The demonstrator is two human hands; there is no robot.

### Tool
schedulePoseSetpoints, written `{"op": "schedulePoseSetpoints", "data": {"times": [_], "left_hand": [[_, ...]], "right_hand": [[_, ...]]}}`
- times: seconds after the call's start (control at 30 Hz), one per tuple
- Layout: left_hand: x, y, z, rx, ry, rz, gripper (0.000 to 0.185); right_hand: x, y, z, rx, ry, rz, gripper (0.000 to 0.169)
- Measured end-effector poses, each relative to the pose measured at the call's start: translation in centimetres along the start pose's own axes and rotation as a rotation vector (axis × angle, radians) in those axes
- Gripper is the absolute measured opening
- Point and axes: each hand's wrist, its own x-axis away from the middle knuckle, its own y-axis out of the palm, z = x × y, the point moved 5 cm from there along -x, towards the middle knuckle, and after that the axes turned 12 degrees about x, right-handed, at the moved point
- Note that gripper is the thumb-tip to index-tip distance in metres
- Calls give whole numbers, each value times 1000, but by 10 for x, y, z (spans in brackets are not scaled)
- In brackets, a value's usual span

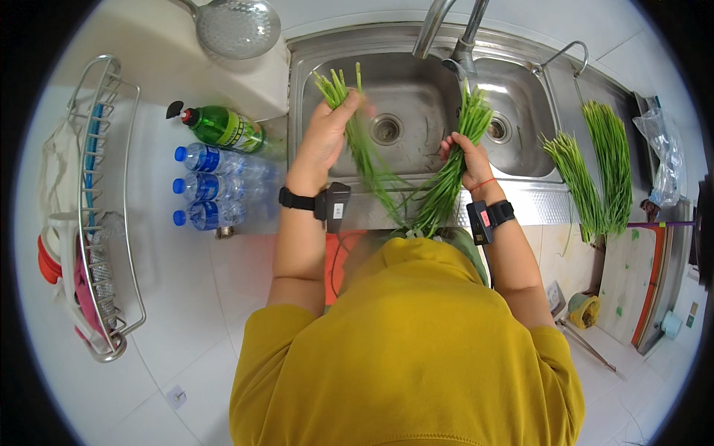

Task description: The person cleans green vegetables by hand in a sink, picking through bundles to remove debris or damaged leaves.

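My left hand (334,120) grips a small bunch of green chives (362,150), stem ends up, over the left bowl of a steel double sink (424,122). Over the divider between the bowls, my right hand (469,156) is closed around a thicker bunch of chives (474,114). The leaves of both bunches hang toward the sink's front edge and come close together near my body. Small green scraps lie in the left bowl. Two more piles of chives, a shorter one (574,178) and a longer one (611,161), lie on the steel drainboard at the right.
A faucet (464,50) stands behind the bowls. Left of the sink are a green pump bottle (226,128), several capped plastic water bottles (209,185) and a wire rack (128,167) on the wall. A metal skimmer (239,28) is at the upper left, a clear plastic bag (664,150) far right.
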Motion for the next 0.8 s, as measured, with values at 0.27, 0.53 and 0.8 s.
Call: {"op": "schedulePoseSetpoints", "data": {"times": [0.27, 0.53, 0.8], "left_hand": [[6, 15, -12, -346, -202, -58, 22], [15, 42, -52, -399, -268, -143, 19], [14, 36, -60, -262, -440, -149, 22]], "right_hand": [[31, 45, -38, 316, -149, -135, 19], [39, 76, -50, 390, -335, -158, 19], [43, 72, -56, 427, -339, -126, 20]]}}
